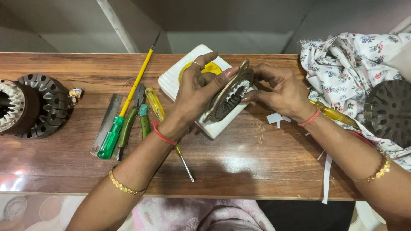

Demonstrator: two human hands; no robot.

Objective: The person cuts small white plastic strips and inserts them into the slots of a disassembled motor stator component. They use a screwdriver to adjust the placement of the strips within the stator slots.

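My left hand (198, 92) and my right hand (280, 90) both grip a round, slotted metal motor core (229, 97), held tilted on edge above a white rectangular box (173, 81) with a yellow disc (212, 67) on it. White slips show in the core's slots, and my right fingertips touch its slotted face. My left thumb and fingers wrap its rim from the left.
On the wooden bench (239, 162) lie a green-handled screwdriver (124, 110), pliers (130, 119), a yellow-handled screwdriver (160, 115) and a metal ruler (105, 124). Another dark motor core (36, 105) sits far left. Floral cloth (342, 68), a round metal part (389, 111) and paper strips (327, 171) are at right.
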